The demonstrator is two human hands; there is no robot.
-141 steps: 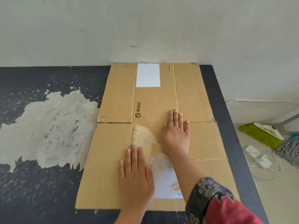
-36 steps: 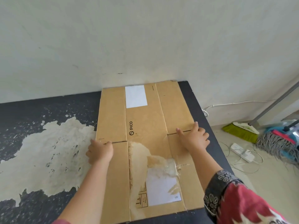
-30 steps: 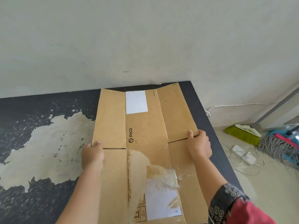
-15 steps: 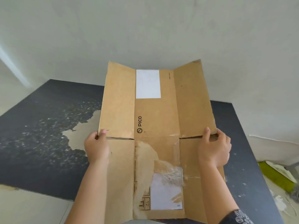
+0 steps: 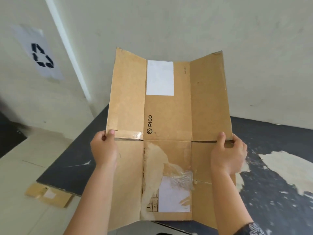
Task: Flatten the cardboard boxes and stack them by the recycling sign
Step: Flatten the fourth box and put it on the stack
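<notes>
I hold a flattened brown cardboard box (image 5: 167, 116) in the air above the dark table (image 5: 271, 141). It bears a PICO mark, white labels and a torn patch, and its side flaps bend toward me. My left hand (image 5: 104, 148) grips its left edge at the middle fold. My right hand (image 5: 227, 155) grips the right edge at the same height. A paper recycling sign (image 5: 39, 53) hangs on the wall at the upper left. Another flat piece of cardboard (image 5: 49, 195) lies on the floor below the table's left corner.
The table's dark top has a large pale worn patch (image 5: 284, 165) at the right. A white strip (image 5: 67, 48) runs down the wall next to the sign. Light floor tiles (image 5: 25, 167) spread to the left of the table.
Earlier both hands pressed the box flat on the table. They took hold of its side edges and lifted it. My view has swung left, bringing the recycling sign and floor cardboard into sight.
</notes>
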